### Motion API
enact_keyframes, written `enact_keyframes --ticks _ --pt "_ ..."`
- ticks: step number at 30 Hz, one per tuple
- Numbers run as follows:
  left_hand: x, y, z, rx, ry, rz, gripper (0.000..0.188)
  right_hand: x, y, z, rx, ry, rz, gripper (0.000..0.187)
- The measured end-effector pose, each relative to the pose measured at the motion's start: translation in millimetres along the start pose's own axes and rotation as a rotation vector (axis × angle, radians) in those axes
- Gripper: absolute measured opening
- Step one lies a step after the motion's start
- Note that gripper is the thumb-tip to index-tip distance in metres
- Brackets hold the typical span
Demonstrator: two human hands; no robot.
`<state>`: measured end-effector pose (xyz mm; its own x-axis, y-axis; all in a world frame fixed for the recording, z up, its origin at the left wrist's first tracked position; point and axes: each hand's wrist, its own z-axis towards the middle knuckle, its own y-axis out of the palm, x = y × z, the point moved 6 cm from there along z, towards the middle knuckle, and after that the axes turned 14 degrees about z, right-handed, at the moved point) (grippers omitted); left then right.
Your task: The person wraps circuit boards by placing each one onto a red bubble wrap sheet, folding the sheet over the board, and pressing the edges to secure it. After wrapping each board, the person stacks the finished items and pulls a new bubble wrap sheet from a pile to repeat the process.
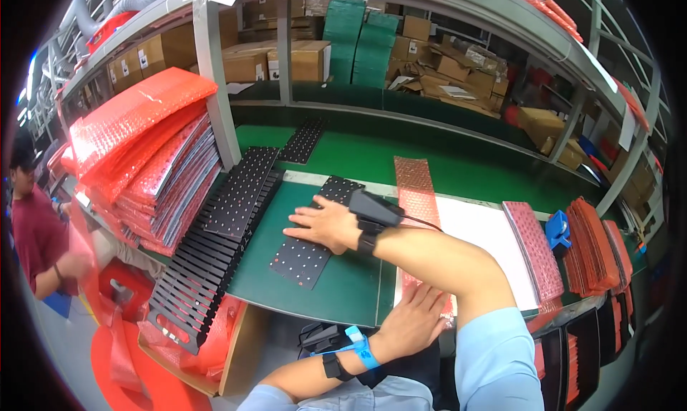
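On the green desk (336, 301), my right hand (325, 225) splays its fingers over a black, white-dotted rectangular panel (300, 265), clasping nothing; rightward, my left hand (411, 325), grip unclear, touches a pink bubble-wrap strip (415, 178). I judge the bare panel unfinished.

The right hand (325, 225) lies spread over a dotted black panel (300, 264) on the green bench (351, 286); the left hand (411, 324), blue strap (363, 349) at its wrist, rests at the near end of a pink bubble-wrap strip (416, 185). Leftward, another dotted panel (242, 192) overlies a slotted black rack (192, 278).
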<state>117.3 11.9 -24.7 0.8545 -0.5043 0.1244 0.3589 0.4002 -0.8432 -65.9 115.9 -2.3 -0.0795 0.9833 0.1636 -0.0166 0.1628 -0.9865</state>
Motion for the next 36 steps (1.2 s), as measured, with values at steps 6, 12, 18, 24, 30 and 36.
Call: enact_keyframes --ticks 6,12,18,24,30,36 --pt "9 1 -16 -0.019 -0.04 0.001 0.045 -12 -50 -8 -0.2 0.126 0.159 0.097" --pt "30 0 -20 -0.016 0.008 -0.096 0.044 49 -149 -121 0.086 0.965 0.347 0.092" --pt "29 -1 -17 0.028 0.029 -0.156 0.053 73 -65 -203 -0.038 1.397 0.226 0.086" --pt "35 6 -27 0.031 0.056 -0.125 0.052 86 -26 -185 -0.13 1.394 0.238 0.084" --pt "38 4 -29 0.019 0.056 -0.16 0.051 108 5 -190 -0.204 1.404 0.215 0.083" --pt "34 4 -30 0.023 0.037 -0.193 0.051 108 6 -180 -0.192 1.386 0.252 0.083"
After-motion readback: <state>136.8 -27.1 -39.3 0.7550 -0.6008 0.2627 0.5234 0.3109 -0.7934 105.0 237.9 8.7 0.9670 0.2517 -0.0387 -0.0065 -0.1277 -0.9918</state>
